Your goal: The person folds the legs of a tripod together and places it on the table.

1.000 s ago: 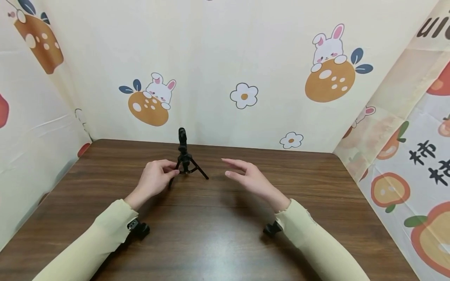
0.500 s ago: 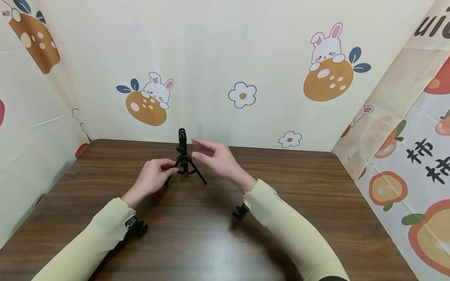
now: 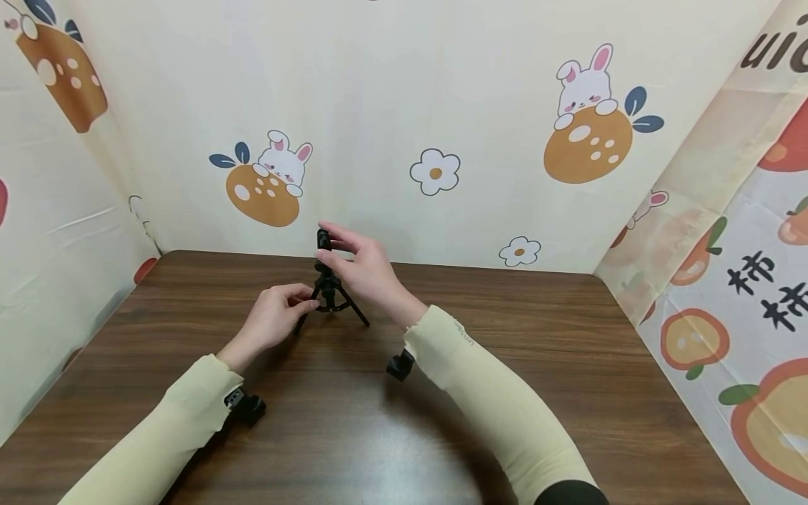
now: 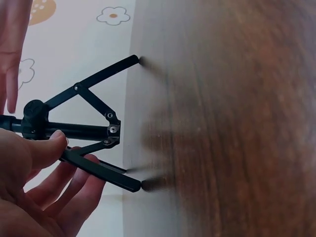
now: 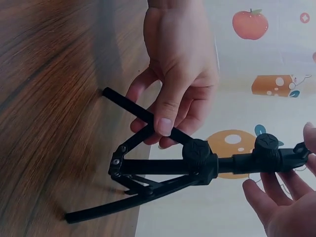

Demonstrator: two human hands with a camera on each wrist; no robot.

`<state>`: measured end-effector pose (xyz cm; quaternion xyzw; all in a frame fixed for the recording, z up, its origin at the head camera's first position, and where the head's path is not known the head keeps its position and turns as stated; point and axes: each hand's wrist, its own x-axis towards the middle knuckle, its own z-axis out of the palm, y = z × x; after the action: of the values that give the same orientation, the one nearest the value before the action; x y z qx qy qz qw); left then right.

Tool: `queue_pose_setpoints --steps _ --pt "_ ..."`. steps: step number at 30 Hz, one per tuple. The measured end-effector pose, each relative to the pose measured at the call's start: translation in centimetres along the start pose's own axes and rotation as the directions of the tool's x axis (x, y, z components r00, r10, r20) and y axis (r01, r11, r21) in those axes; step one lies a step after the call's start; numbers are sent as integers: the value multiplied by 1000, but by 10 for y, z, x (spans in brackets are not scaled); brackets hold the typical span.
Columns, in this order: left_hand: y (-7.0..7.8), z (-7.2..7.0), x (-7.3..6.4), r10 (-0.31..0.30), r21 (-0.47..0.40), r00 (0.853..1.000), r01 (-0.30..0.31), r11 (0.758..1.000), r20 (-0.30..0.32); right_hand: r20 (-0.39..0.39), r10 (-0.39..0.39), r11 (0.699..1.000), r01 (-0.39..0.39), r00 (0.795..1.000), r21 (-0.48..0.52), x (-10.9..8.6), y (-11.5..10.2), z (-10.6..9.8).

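Observation:
A small black tripod (image 3: 326, 282) stands upright with its legs spread toward the back of the wooden table. My left hand (image 3: 271, 319) pinches one leg (image 4: 101, 173) between thumb and fingers, low on the tripod's left side. Around the tripod's top end is my right hand (image 3: 369, 273), thumb on the near side and fingers reaching behind. In the right wrist view, the right fingers (image 5: 276, 192) lie against the tripod's head beside a round knob (image 5: 266, 143), and the thumb is at the clamp end. Part of the head is hidden by this hand.
The brown wooden table (image 3: 536, 337) ends at a cloth backdrop (image 3: 379, 91) printed with rabbits, fruit and flowers. More printed cloth (image 3: 751, 280) hangs along the right side. Black wrist cameras (image 3: 400, 365) sit under both cuffs.
My right hand has moved left across the table to the tripod's top end. The left hand keeps hold of the leg, and the tripod has turned slightly.

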<state>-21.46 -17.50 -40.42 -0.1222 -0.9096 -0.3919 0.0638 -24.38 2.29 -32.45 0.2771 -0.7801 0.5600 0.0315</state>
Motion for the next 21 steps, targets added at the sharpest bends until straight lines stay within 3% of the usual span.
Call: queue_pose_setpoints --steps 7,21 --pt "0 1 1 -7 -19 1000 7 1000 5 -46 -13 1000 14 999 16 4 -3 5" --pt "5 7 0 -27 -86 999 31 996 47 -43 -11 1000 11 999 -16 3 -2 0"
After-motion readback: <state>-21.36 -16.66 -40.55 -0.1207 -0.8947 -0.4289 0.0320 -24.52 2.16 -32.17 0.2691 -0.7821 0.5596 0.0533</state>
